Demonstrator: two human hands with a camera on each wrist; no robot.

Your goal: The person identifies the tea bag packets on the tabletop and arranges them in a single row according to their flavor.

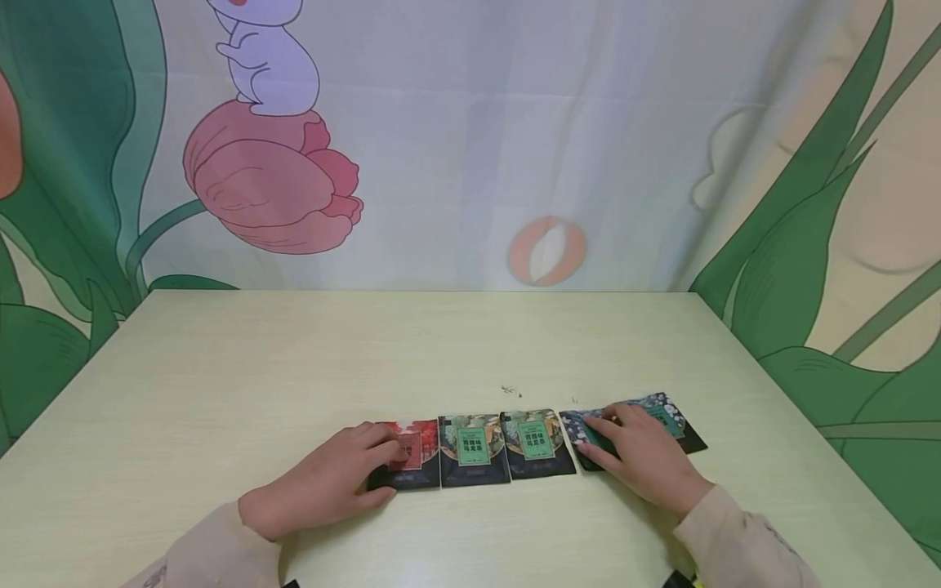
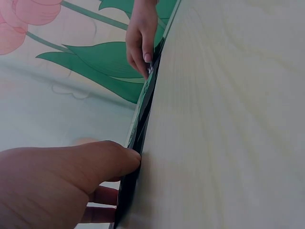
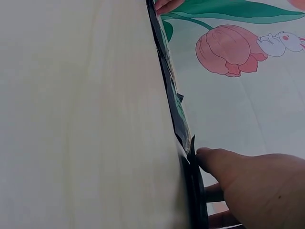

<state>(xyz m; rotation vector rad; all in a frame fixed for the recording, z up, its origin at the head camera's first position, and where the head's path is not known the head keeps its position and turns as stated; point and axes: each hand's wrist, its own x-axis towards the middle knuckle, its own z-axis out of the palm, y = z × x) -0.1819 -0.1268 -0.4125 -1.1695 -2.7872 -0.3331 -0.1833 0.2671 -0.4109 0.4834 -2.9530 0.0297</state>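
A row of dark-bottomed tea sachets lies on the table, seen best in the head view. At its left end is a red sachet [image 1: 422,449]; my left hand [image 1: 331,482] rests on its left part, thumb by the near edge. Two sachets with green labels follow, a left one [image 1: 473,449] and a right one [image 1: 537,443]. My right hand [image 1: 647,457] lies over blue floral sachets [image 1: 665,412] at the right end, thumb and fingertips touching their face. These seem to be two side by side, partly hidden by the hand. In the right wrist view, my thumb [image 3: 217,160] touches a dark sachet's raised edge.
The pale wooden table [image 1: 294,351] stretches behind and in front of the row. Small dark specks [image 1: 510,391] lie just beyond the sachets. A printed curtain [image 1: 441,163] with flowers and leaves hangs along the table's far edge.
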